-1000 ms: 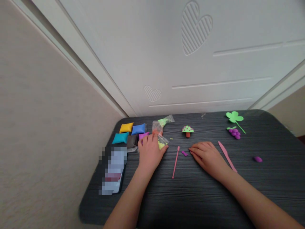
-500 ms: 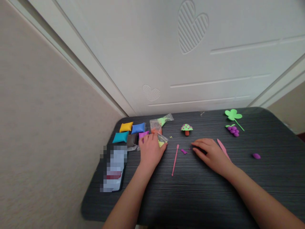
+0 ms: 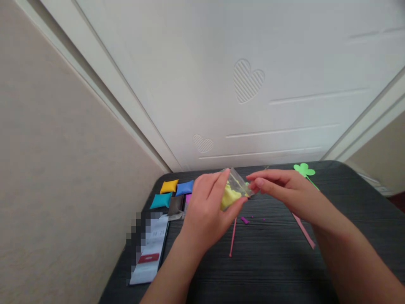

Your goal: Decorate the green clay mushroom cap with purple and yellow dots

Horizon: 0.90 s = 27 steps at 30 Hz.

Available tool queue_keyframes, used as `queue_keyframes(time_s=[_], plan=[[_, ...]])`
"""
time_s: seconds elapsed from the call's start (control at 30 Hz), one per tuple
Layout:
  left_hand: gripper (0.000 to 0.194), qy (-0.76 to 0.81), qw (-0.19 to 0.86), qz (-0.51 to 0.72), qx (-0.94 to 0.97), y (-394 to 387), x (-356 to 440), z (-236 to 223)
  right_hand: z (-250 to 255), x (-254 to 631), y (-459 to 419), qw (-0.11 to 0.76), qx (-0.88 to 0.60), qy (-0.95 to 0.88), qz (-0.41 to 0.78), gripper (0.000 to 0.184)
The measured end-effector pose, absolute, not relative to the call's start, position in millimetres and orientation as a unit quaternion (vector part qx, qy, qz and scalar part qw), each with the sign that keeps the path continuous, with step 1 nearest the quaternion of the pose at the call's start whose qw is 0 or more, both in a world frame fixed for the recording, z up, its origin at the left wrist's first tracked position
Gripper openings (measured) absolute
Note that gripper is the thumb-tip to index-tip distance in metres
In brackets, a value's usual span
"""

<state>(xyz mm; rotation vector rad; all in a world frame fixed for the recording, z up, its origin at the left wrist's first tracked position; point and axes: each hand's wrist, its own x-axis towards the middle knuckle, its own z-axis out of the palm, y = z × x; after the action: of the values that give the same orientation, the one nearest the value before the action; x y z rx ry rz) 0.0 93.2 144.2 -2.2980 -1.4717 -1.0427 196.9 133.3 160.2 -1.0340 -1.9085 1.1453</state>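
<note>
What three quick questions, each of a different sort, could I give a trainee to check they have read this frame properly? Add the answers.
1. Multiple choice. What colour are the contents of the clear bag in the left hand?
A) orange
B) blue
C) yellow

2. True or false. The pink knife-shaped tool lies to the right of the thin pink stick.

3. Fill in the colour. Seen from the camera, the teal packet lies just in front of the ____ one.

Key: 1. C; 2. True; 3. yellow
</note>
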Motion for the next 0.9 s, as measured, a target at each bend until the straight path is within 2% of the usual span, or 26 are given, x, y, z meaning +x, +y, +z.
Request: queue_keyframes(time_s=[0.1,0.23,0.4,0.47,0.53,0.6,0.67,0.77,0.9], plan=[[0.055,-0.45,0.13,-0.38,-0.798,101.1,7.0,162.0,175.2,193.4,138.3,0.347,-0.369,-0.72,0.474,0.023],[0.05,-0.43,0.12,-0.385,-0.808,112.7,13.7,167.8,173.8,195.3,142.1,0.369,-0.385,-0.707,0.464,0.018],[0.033,-0.529,0.136,-0.461,-0.699,111.2,20.9,169.6,171.5,191.2,138.5,0.424,-0.445,-0.697,0.37,0.016],[0.021,-0.547,0.073,-0.5,-0.668,107.2,22.8,170.6,172.8,186.2,135.2,0.437,-0.458,-0.715,0.297,0.011],[0.015,-0.543,-0.058,-0.506,-0.668,104.5,24.5,170.6,174.2,180.5,131.6,0.451,-0.432,-0.743,0.24,0.006],[0.012,-0.531,-0.187,-0.496,-0.661,104.1,26.0,169.9,175.2,176.1,128.6,0.458,-0.398,-0.765,0.218,0.008],[0.008,-0.519,-0.26,-0.503,-0.64,105.3,26.5,169.3,175.7,174.4,127.2,0.452,-0.382,-0.773,0.23,0.01],[0.007,-0.497,-0.3,-0.516,-0.629,107.6,24.9,170.0,175.1,175.8,127.8,0.443,-0.372,-0.763,0.288,0.006],[0.008,-0.504,-0.29,-0.492,-0.647,108.0,21.5,172.4,170.7,175.5,130.0,0.451,-0.385,-0.714,0.373,0.006]])
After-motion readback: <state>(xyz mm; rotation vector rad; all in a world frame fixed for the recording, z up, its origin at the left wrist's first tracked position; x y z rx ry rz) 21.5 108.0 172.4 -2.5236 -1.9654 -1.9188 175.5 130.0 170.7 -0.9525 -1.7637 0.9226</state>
